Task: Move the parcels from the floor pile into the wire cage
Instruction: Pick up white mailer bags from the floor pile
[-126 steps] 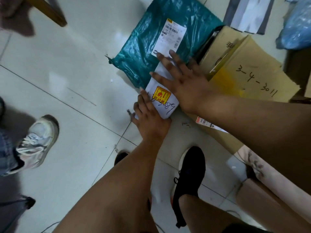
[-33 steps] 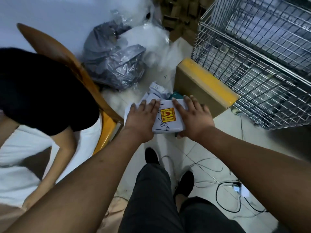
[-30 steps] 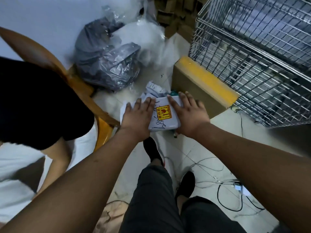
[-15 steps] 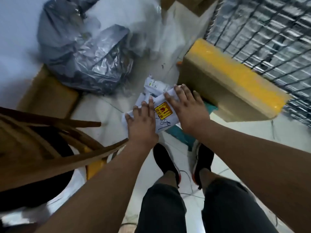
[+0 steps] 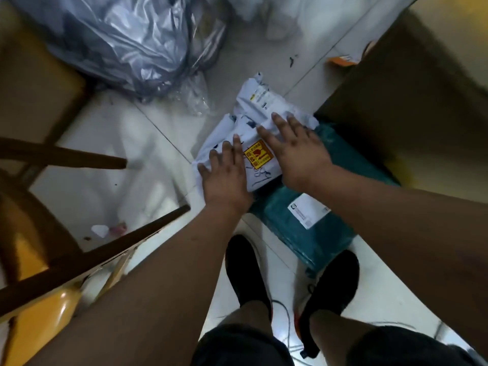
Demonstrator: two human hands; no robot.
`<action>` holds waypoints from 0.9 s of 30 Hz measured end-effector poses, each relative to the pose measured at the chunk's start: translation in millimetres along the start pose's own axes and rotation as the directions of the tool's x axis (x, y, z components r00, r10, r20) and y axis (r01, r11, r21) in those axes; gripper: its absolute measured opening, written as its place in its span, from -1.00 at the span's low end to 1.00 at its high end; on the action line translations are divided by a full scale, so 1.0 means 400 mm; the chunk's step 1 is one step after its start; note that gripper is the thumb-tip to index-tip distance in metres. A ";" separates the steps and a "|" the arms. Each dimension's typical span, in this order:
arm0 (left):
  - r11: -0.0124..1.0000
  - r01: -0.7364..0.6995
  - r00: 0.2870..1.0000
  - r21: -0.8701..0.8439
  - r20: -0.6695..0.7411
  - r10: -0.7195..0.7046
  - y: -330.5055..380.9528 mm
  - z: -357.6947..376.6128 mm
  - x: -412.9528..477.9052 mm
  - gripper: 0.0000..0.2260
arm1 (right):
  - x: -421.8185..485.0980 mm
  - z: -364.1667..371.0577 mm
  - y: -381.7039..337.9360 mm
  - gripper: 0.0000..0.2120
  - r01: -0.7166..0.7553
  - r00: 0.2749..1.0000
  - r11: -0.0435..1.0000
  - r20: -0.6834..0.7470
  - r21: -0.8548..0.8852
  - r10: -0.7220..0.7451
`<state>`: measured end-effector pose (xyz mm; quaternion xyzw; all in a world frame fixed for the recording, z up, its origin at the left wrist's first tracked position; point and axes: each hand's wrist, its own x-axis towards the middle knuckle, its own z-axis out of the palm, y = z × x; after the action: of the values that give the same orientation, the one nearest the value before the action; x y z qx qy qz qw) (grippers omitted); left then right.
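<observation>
Slantwise, white parcel, far-right to near-left.

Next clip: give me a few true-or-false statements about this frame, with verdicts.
1. The left hand and the right hand both rest on the white parcel. True.
2. The white parcel bears a yellow sticker. True.
3. The teal parcel lies on top of the white one. False: the white one lies over it.
4. The person wears white shoes. False: the shoes are black.
</observation>
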<state>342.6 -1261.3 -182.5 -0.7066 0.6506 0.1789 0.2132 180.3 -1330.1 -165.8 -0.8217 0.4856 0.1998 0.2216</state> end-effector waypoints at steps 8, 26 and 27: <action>0.994 0.019 0.999 -0.108 0.053 -0.013 0.006 0.101 0.073 0.19 | 0.097 0.100 0.033 0.03 0.038 0.998 0.996 0.044 0.075 -0.042; 0.983 -0.179 0.978 -0.038 -0.119 0.174 0.092 -0.410 -0.117 -0.41 | -0.192 -0.288 -0.002 0.10 -0.104 0.975 0.980 -0.176 0.170 0.134; 0.979 -0.201 0.969 -0.022 -0.149 0.196 0.104 -0.470 -0.133 -0.45 | -0.219 -0.339 -0.003 0.08 -0.113 0.968 0.976 -0.201 0.185 0.150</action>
<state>291.9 -1319.6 1.9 -0.6530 0.7284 0.1590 0.1331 157.6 -1343.0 -6.5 -0.7819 0.5757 0.0821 0.2246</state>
